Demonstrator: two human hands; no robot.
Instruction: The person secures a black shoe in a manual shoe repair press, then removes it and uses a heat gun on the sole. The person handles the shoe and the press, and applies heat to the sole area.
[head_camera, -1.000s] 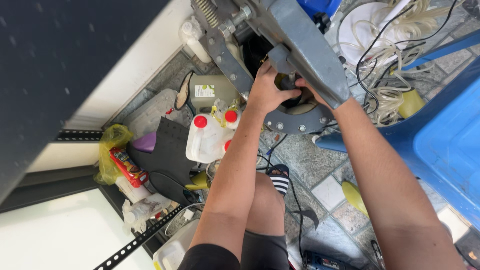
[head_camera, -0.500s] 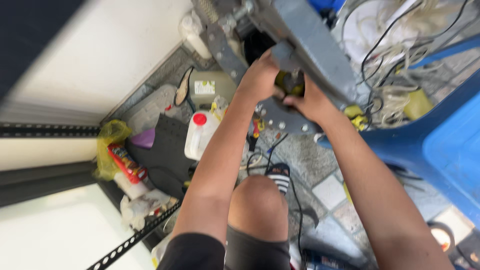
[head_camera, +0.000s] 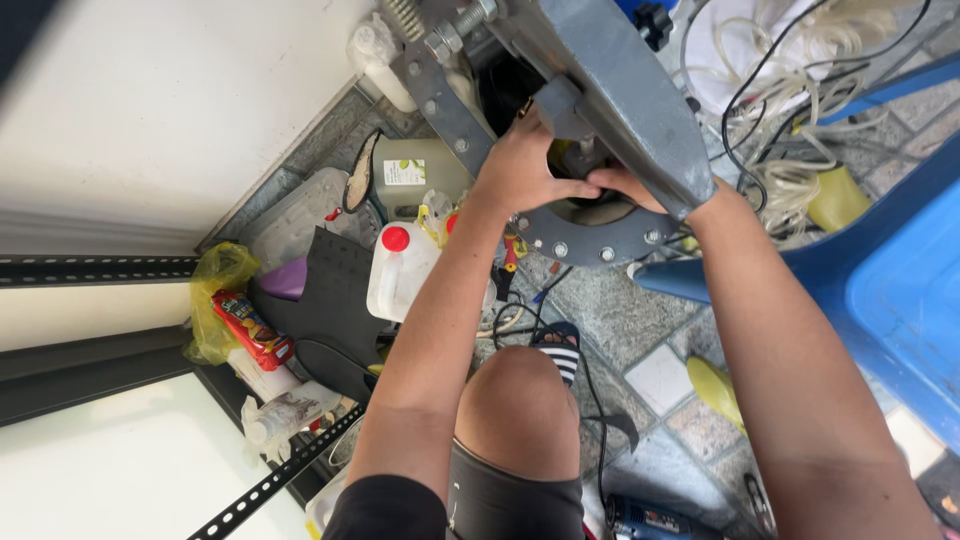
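1. Left hand (head_camera: 520, 165) curled around a part inside the grey metal machine frame (head_camera: 620, 110)
2. Right hand (head_camera: 625, 188), grip hidden beneath the frame, beside the left
3. Round bolted flange (head_camera: 590, 240) just below both hands
4. White jug with red cap (head_camera: 400, 270), left, on the tiled floor (head_camera: 620, 310)

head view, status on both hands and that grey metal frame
Left hand gripping under grey metal frame. Right hand tucked beneath it, grip hidden. Round bolted flange below; cables alongside.
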